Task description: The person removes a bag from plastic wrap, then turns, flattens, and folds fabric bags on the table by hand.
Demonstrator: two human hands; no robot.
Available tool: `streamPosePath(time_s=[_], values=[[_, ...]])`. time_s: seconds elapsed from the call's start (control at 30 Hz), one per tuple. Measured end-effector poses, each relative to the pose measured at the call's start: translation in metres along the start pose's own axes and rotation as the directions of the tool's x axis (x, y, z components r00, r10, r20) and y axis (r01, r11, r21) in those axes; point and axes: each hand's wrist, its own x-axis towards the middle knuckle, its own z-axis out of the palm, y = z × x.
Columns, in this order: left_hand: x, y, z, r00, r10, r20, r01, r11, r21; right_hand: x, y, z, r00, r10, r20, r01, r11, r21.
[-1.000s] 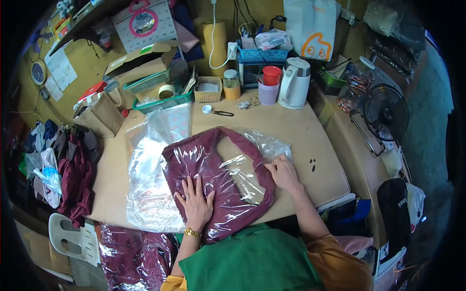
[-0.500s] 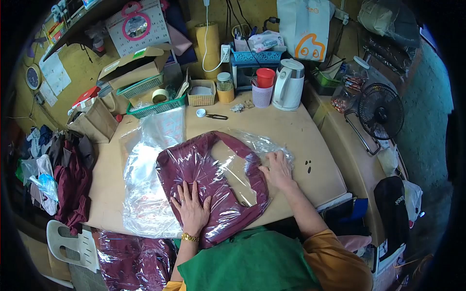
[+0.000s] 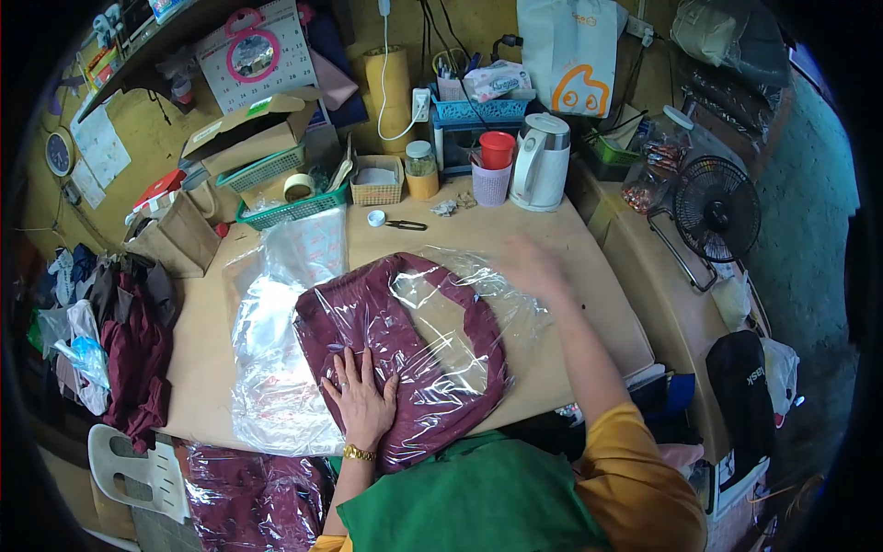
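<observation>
Gripping nothing, the left hand [image 3: 362, 405] lies flat, fingers spread, on the maroon garment [image 3: 432, 414] through its clear wrap [image 3: 517, 313]; the right hand [image 3: 533, 269], blurred, is at the wrap's far right edge, and I cannot tell whether it holds any film. Thin, glossy plastic creases into sharp white glints, and the loose spare film [image 3: 285, 368] on the left shines silvery over the smooth tan table [image 3: 202, 359]. Behind stand a white kettle [image 3: 543, 166] with a dimpled body and a lilac cup [image 3: 490, 184] with perforated walls under a round red tub [image 3: 497, 147]. A calendar [image 3: 292, 66] on the wall carries rows of dates; a pale bag [image 3: 568, 46] bears an orange outline of a face with two eyes; "ask" can be read on a black bag [image 3: 743, 414] at the right. Faint red print on the spare film is too small to read. Placed near the table's front edge, the garment is a soft folded mass on the left, with a curved band looping round the right side; bare tabletop shows through the long oval gap between.
</observation>
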Motion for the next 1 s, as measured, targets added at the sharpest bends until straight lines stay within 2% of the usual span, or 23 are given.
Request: streamPosePath(time_s=[0.03,0.1,0.13,0.17,0.2,0.23,0.27,0.3,0.4,0.43,0.47,0.53,0.57,0.6,0.63,0.67,0.7,0.73,0.77,0.83,0.9,0.97,1.0], values=[[0.000,0.000,0.000,1.000,-0.002,-0.002,0.002,1.000,0.006,0.007,0.004,0.032,0.955,-0.288,0.075,0.278,0.952,0.125],[-0.001,0.000,0.001,1.000,-0.009,-0.003,0.009,1.000,-0.001,0.028,0.025,0.076,0.819,-0.563,0.109,0.522,0.810,0.267],[0.000,0.000,0.000,1.000,-0.009,-0.004,0.009,1.000,-0.006,0.046,0.042,0.081,0.874,-0.349,0.337,0.130,0.838,0.530],[0.002,0.000,-0.001,1.000,-0.013,-0.011,0.013,1.000,-0.005,0.064,0.058,0.078,0.783,-0.184,0.594,-0.310,0.712,0.630],[0.003,0.000,-0.002,1.000,-0.011,-0.014,0.011,1.000,-0.004,0.080,0.071,0.060,0.895,0.079,0.439,-0.400,0.578,0.711],[0.002,0.001,-0.003,1.000,-0.008,-0.014,0.008,1.000,-0.003,0.087,0.077,0.042,0.886,0.366,0.285,-0.431,0.422,0.798],[0.000,0.001,-0.002,1.000,-0.004,-0.010,0.004,1.000,-0.003,0.086,0.074,0.028,0.884,0.366,0.289,-0.435,0.422,0.795],[0.000,0.001,-0.001,1.000,-0.008,-0.014,0.008,1.000,0.002,0.084,0.071,0.015,0.842,0.433,0.320,-0.517,0.485,0.705],[0.002,0.001,-0.001,1.000,-0.007,-0.003,0.007,1.000,0.019,0.059,0.065,0.036,0.918,0.064,0.392,-0.303,0.752,0.585],[0.002,0.001,0.000,1.000,-0.006,-0.003,0.006,1.000,0.018,0.050,0.063,0.047,0.910,-0.090,0.404,-0.185,0.786,0.590],[0.002,0.001,0.000,1.000,-0.005,-0.004,0.005,1.000,0.010,0.048,0.064,0.051,0.879,-0.112,0.463,-0.259,0.702,0.663],[0.002,0.001,-0.001,1.000,-0.012,-0.004,0.012,1.000,0.004,0.063,0.074,0.045,0.909,0.024,0.416,-0.366,0.522,0.770],[0.002,0.002,-0.002,1.000,-0.005,-0.010,0.005,1.000,-0.005,0.075,0.090,0.030,0.925,0.207,0.318,-0.378,0.430,0.820],[0.001,0.002,-0.003,1.000,0.004,-0.019,-0.005,1.000,-0.014,0.075,0.108,0.025,0.917,0.375,0.132,-0.292,0.410,0.864],[0.001,0.001,0.000,1.000,0.002,-0.026,-0.002,1.000,-0.007,0.075,0.117,0.016,0.849,0.525,-0.059,-0.191,0.410,0.892],[0.001,0.001,0.001,1.000,0.002,-0.028,-0.002,1.000,-0.007,0.067,0.127,0.007,0.849,0.524,-0.062,-0.189,0.410,0.892],[0.001,0.001,0.001,1.000,0.005,-0.030,-0.005,1.000,-0.002,0.048,0.126,-0.012,0.847,0.508,0.155,-0.425,0.474,0.771],[0.001,0.001,0.001,0.999,0.006,-0.032,-0.006,1.000,0.003,0.028,0.120,-0.024,0.784,0.505,0.362,-0.613,0.533,0.583],[0.003,0.001,0.000,0.999,0.004,-0.037,-0.003,1.000,0.002,0.002,0.101,-0.019,0.783,0.460,0.418,-0.622,0.563,0.545],[0.002,0.002,0.000,1.000,-0.014,-0.003,0.014,1.000,-0.008,-0.048,0.051,0.013,0.783,0.237,0.576,-0.615,0.436,0.657],[0.004,0.000,0.009,1.000,0.008,-0.002,-0.008,0.999,-0.052,-0.058,0.054,0.037,0.776,0.033,0.629,-0.618,0.235,0.750],[0.007,0.002,0.001,1.000,0.028,0.011,-0.025,0.974,-0.225,-0.017,0.089,0.042,0.788,0.148,0.598,-0.612,0.291,0.735],[0.009,0.006,-0.006,0.999,0.022,-0.040,-0.036,0.926,-0.376,0.011,0.065,0.001,0.907,0.197,0.371,-0.378,-0.006,0.926]])
